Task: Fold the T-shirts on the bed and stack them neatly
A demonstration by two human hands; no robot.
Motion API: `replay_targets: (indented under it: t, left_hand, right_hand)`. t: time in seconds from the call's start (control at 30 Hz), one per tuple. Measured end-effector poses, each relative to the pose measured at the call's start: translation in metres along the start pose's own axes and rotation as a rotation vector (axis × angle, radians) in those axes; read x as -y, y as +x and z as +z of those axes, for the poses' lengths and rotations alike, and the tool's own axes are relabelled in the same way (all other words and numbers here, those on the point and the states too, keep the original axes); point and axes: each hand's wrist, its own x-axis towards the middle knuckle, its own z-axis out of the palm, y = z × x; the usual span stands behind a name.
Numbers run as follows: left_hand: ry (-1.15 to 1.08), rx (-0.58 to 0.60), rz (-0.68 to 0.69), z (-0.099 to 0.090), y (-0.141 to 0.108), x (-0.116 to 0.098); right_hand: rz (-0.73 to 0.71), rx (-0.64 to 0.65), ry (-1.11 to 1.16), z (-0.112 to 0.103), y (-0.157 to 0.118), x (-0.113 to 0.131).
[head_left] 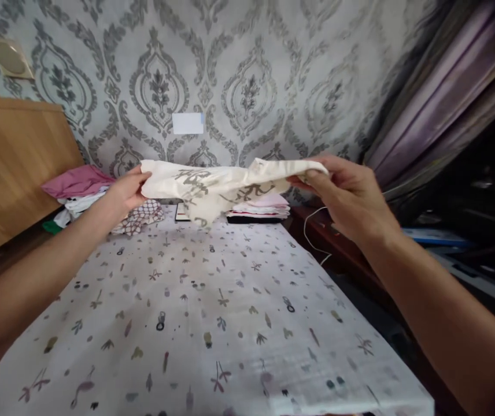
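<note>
A cream cloth garment (221,182) with dark printed markings hangs stretched between my two hands, above the far part of the table. My left hand (129,188) pinches its left end, the fingers partly hidden behind the fabric. At the other end, my right hand (338,188) grips a folded edge between thumb and fingers. The middle of the cloth sags and looks slightly blurred. Its exact kind cannot be made out. Below it lies the white printed cover (213,300) of the table.
Crumpled clothes (78,182) pile up at the far left beside a wooden cabinet (17,167). A folded stack of cloth (260,209) sits at the table's back edge. A white cable (306,228) runs along the right, near a purple curtain (442,115). Patterned wallpaper (247,75) stands behind.
</note>
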Motion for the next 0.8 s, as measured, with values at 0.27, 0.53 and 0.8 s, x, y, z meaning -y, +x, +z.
replay_targets:
  t: [0.27, 0.53, 0.8]
  left_hand:
    - [0.269, -0.102, -0.39, -0.064, -0.035, 0.069]
    - [0.476, -0.118, -0.5, -0.11, -0.098, 0.13]
    - [0.61, 0.107, -0.627, -0.096, -0.163, 0.107]
  right_hand:
    - [0.141, 0.418, -0.214, 0.014, -0.118, -0.015]
    - [0.229, 0.658, -0.27, 0.05, -0.207, -0.042]
    - [0.293, 0.68, -0.229, 0.049, -0.198, -0.036]
